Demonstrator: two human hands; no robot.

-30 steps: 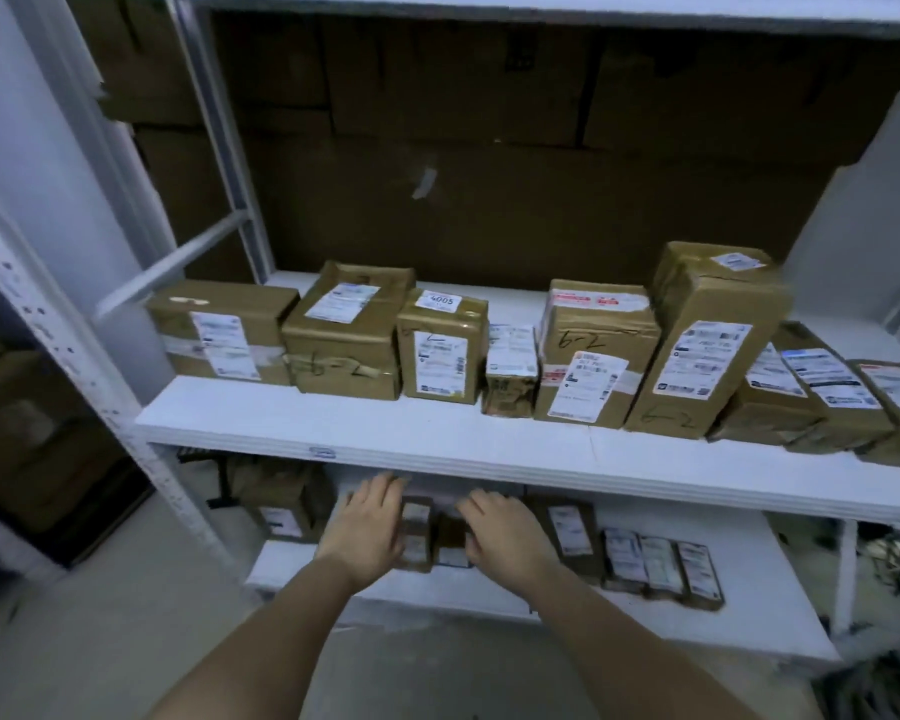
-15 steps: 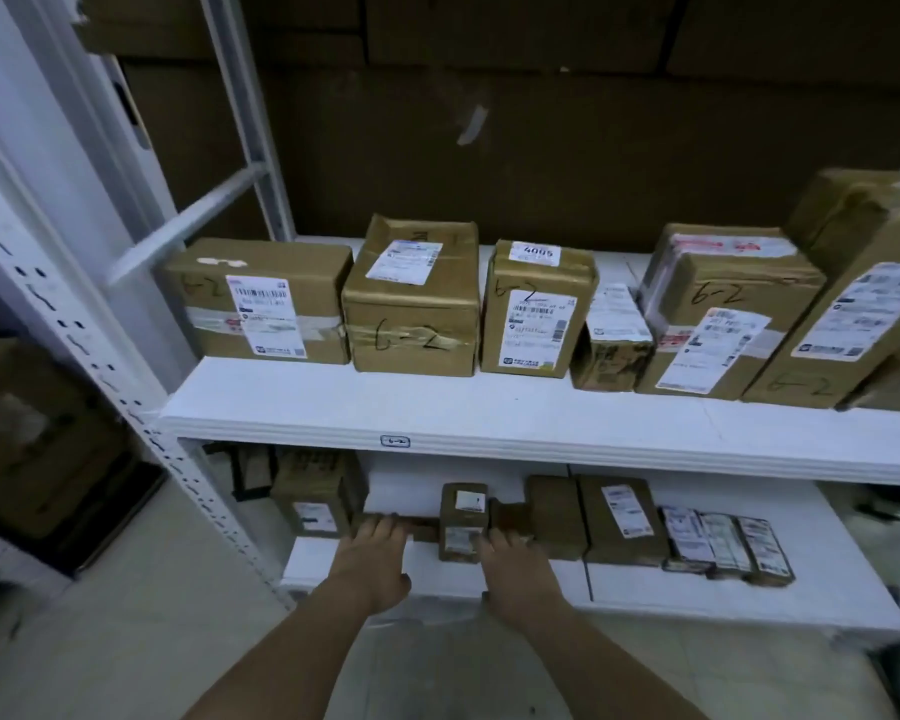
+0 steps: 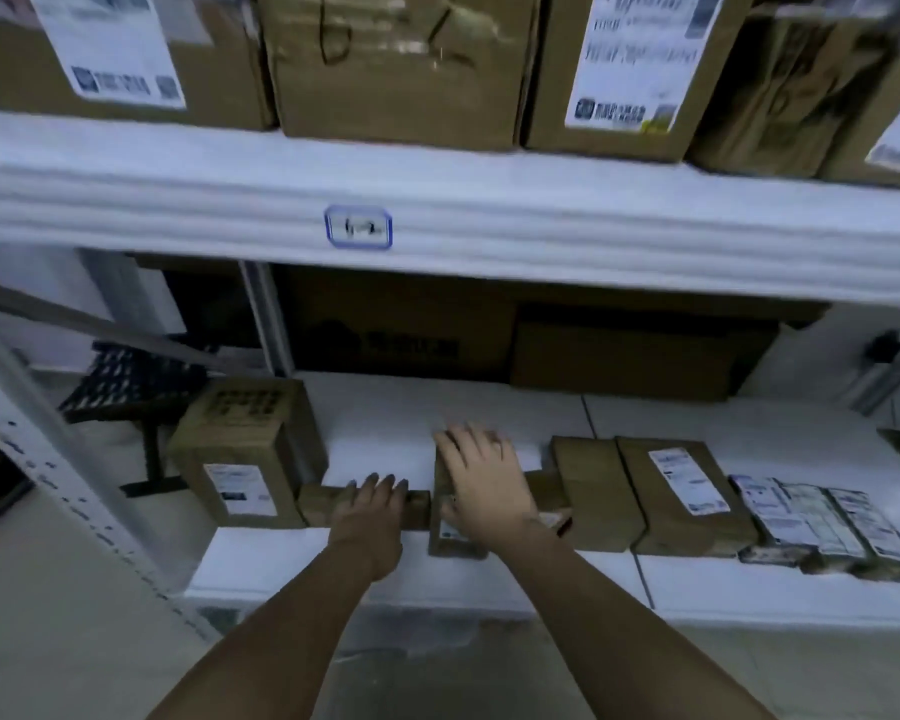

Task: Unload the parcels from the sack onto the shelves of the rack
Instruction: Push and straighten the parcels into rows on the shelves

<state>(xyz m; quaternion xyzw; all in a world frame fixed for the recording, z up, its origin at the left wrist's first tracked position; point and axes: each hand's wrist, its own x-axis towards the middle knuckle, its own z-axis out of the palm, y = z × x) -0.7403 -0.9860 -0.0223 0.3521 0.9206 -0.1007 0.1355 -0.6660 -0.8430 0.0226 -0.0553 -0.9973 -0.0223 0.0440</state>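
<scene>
Hands: two, both reaching onto the lower shelf point(image 3: 385, 423) at about 6 o'clock of the view.
Left hand point(image 3: 367, 509): lies palm down on a low flat parcel point(image 3: 318, 504); fingers point(image 3: 385, 483) straight and close together, resting on its top.
Right hand point(image 3: 484, 475): lies over a small upright parcel point(image 3: 450, 537); fingers spread across its top and far edge, thumb down its front by the label. Whether they truly clasp it I cannot tell.
Lower shelf count: one tall box point(image 3: 240, 454) at 9 o'clock of the hands, the flat parcel, the small upright one, a part-hidden piece point(image 3: 546, 491) just right of it, two brown boxes side by side point(image 3: 593, 491) point(image 3: 681, 496) at 3 o'clock, and a row of three thin packets point(image 3: 822, 522) at the far right; nine in all.
Upper shelf point(image 3: 489, 200): five boxes in view at 12 o'clock, cut off by the top edge.
Looks: brown card wrapped in shiny tape, most with a white printed label; print too blurred to read.
Tag point(image 3: 358, 227): blue-edged, on the upper shelf's front lip.
Behind: dark cartons point(image 3: 401, 324) at the back of the lower shelf.
</scene>
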